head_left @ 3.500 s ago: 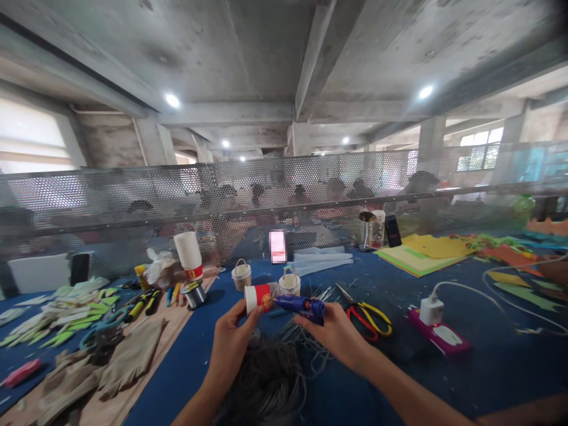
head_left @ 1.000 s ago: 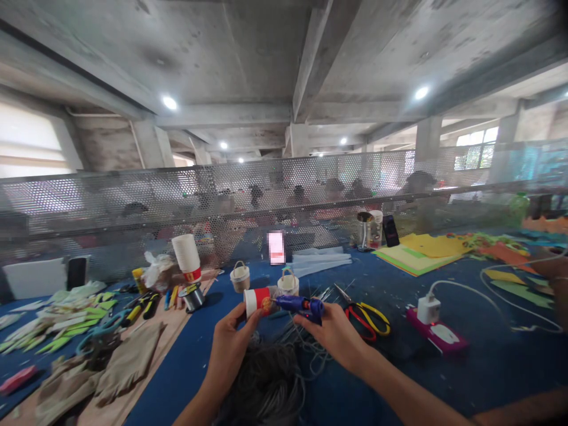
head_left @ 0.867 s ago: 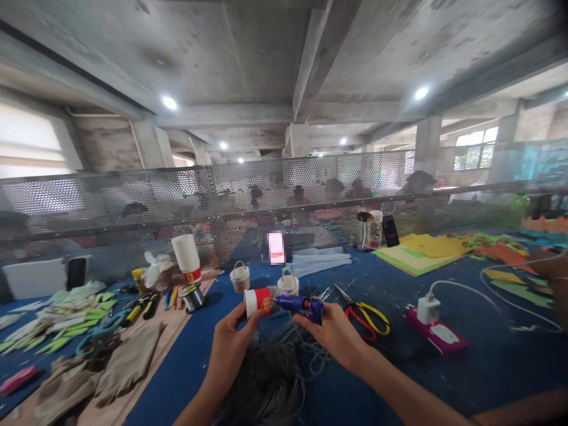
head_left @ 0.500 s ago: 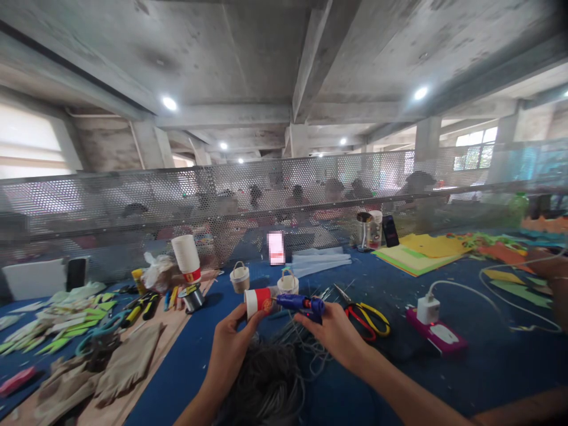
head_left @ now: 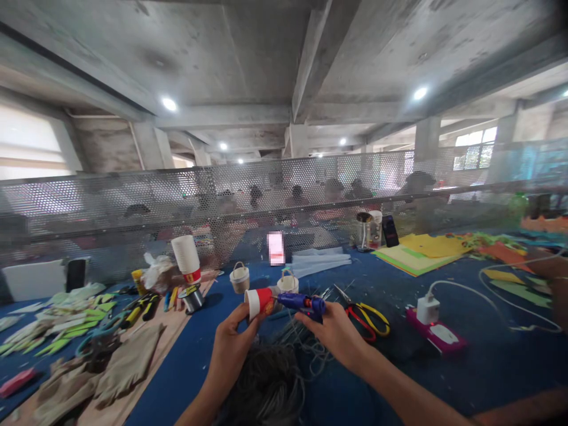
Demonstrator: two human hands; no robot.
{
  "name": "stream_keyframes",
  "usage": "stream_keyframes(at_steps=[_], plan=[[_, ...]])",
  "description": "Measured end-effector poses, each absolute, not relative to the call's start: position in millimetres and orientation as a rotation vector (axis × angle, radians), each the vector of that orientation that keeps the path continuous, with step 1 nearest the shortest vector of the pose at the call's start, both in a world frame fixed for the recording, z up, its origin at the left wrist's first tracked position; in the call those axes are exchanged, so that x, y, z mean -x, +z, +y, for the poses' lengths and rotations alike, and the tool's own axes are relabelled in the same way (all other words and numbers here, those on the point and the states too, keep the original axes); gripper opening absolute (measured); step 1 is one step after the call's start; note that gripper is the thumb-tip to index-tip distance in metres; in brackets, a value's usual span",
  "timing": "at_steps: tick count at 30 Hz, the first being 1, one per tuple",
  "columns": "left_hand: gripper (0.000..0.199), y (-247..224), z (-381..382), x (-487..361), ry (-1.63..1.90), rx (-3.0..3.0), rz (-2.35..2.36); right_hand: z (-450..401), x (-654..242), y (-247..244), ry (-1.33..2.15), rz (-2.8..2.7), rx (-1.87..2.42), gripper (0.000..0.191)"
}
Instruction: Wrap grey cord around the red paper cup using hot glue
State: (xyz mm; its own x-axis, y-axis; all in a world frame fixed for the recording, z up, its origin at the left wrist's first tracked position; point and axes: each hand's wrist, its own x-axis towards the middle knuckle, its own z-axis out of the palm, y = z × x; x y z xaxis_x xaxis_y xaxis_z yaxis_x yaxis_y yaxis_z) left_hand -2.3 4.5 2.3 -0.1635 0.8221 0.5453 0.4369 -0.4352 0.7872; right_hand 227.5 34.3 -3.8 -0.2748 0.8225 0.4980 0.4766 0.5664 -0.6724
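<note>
Tilted on its side, a red and white paper cup (head_left: 259, 303) is held between the thumb and fingers of my left hand (head_left: 235, 331). My right hand (head_left: 335, 328) is closed around a blue glue gun (head_left: 302, 303), whose nozzle points left at the base end of the cup; I cannot tell whether it touches. Just behind them stand two small white cups with handles, one on the left (head_left: 240, 278) and one partly hidden (head_left: 287, 283). Grey cord (head_left: 270, 378) lies in a heap below my hands. Scissors with red and yellow handles (head_left: 366, 319) lie right of my right hand.
A stack of paper cups (head_left: 185, 257) and a wire spool (head_left: 192, 299) stand left. Work gloves (head_left: 131, 364) and green scraps (head_left: 84, 316) lie farther left. At right are a magenta power strip (head_left: 437, 334) with a cable and coloured sheets (head_left: 426, 251). A perforated screen (head_left: 248, 201) closes the back.
The cup in my left hand has turned slightly, showing more of its open rim. The glue gun has shifted a little; both hands stay nearly in place.
</note>
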Motion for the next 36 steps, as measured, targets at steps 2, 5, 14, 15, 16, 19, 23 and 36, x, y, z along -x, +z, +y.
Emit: stream_keyframes(at_steps=[2,5,14,15,16,19,23,36], plan=[[0.030,5,3,0,1.638,-1.811,1.432,35,-227,-5,0.502,-1.919,1.045,0.034],[0.029,7,1,-2,1.659,-1.856,1.432,36,-227,-5,0.513,-1.910,1.040,0.033],[0.025,3,3,1,1.677,-2.040,1.454,32,-229,3,0.541,-1.919,1.071,0.033],[0.025,2,4,2,1.664,-2.060,1.464,32,-229,3,0.541,-1.918,1.073,0.033],[0.025,1,4,2,1.653,-2.077,1.474,32,-229,3,0.540,-1.920,1.074,0.034],[0.025,-2,4,4,1.629,-2.121,1.486,33,-228,2,0.533,-1.918,1.081,0.034],[0.026,-2,2,3,1.604,-2.177,1.506,33,-228,2,0.555,-1.905,1.097,0.036],[0.019,-7,3,4,1.634,-2.361,1.658,37,-226,-5,0.651,-1.811,1.119,0.039]])
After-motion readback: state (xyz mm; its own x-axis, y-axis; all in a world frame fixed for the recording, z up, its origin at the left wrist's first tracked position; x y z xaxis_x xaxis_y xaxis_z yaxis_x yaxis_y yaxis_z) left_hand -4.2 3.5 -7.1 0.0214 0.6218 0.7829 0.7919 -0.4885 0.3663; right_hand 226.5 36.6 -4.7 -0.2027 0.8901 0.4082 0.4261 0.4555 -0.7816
